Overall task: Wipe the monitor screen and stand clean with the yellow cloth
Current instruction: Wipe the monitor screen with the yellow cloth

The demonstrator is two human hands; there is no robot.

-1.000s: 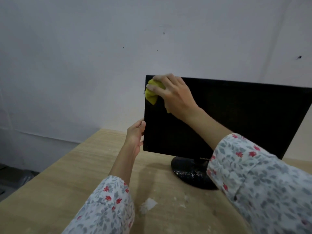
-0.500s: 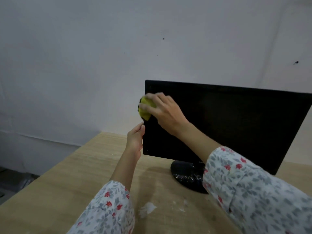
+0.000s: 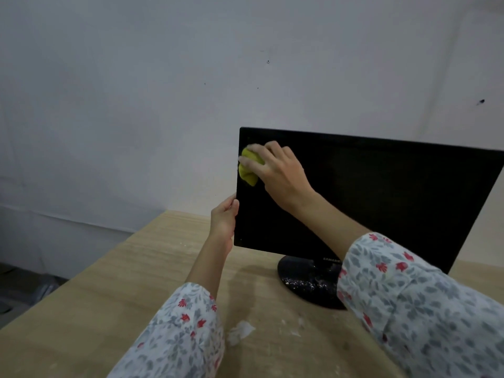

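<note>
The right hand (image 3: 278, 170) has its fingers curled over a bunched yellow cloth (image 3: 248, 170), pressing it flat against the monitor screen (image 3: 368, 203) near the upper corner nearest the left hand (image 3: 225, 218). That left hand grips the screen's side edge just below the cloth, thumb on the front face and the other fingers out of sight behind the panel, apparently bracing it. The stand (image 3: 305, 285) sits below the right forearm on the wooden surface (image 3: 109, 296), and its round base is speckled with pale flecks, so that part of the job looks not yet done. The main risk, as I judge it, is the panel rocking or the base skidding if the right hand pushes harder than the left hand can counter, since the wiping force lands high and far from the base. Grit caught in the cloth could scratch the dark screen; white crumbs and a scrap of paper (image 3: 241, 332) lie on the surface beneath the left sleeve, so dirt is plainly about. The left thumb may also leave a fresh smudge on the glass. The wadded cloth could slip out at the screen's edge.
</note>
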